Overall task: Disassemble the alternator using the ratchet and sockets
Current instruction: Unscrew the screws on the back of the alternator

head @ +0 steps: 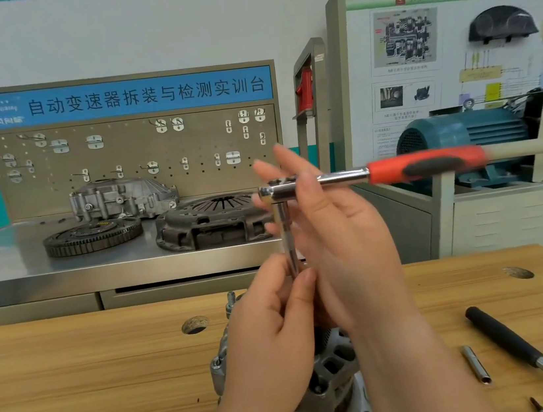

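Grey cast-metal alternator (pixel 333 370) sits at the near edge of the pale wooden counter (pixel 96 384), about midway along it, partly hidden under our hands. We hold the chrome ratchet with red and black grip (pixel 427 166) up above it, level, grip pointing right. A slim chrome extension bar (pixel 286 235) hangs straight down from the ratchet's head. Our left hand (pixel 273 337) pinches the bar's lower end between thumb and fingertips. Our right hand (pixel 339 231) clamps the ratchet's neck, thumb across the front, fingers straight behind. Whether the bar's tip meets the alternator we cannot tell. Toward the near right corner lie a small chrome deep socket (pixel 477 365) and, just beside it, a black-handled steel rod tool (pixel 508 337).
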Demonstrator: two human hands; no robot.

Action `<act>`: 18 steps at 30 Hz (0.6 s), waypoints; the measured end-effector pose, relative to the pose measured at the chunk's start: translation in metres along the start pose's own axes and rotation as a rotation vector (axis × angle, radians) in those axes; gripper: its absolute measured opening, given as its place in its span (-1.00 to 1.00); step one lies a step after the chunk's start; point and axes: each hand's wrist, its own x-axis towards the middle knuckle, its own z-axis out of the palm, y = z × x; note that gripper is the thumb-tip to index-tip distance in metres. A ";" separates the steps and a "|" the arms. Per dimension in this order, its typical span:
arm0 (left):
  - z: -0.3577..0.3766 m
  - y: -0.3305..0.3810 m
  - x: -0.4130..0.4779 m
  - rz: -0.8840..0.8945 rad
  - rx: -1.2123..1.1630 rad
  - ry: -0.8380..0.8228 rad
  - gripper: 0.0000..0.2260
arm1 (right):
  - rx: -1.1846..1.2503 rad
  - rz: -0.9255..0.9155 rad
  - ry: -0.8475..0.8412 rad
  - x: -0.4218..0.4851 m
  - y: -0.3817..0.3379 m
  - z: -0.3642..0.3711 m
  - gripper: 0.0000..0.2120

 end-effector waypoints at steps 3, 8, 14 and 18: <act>0.002 -0.002 0.000 -0.033 -0.023 0.025 -0.85 | -0.036 -0.127 -0.013 -0.001 0.000 0.000 -0.76; 0.000 0.000 -0.002 0.014 -0.070 -0.033 -0.75 | 0.138 0.117 -0.004 -0.001 -0.002 0.000 -0.57; 0.000 0.001 -0.002 0.028 -0.058 -0.024 -0.85 | 0.029 0.056 0.035 0.000 0.000 0.002 -0.69; 0.002 -0.001 0.000 0.000 -0.071 -0.014 -0.91 | -0.072 -0.130 0.030 -0.002 0.002 0.001 -0.71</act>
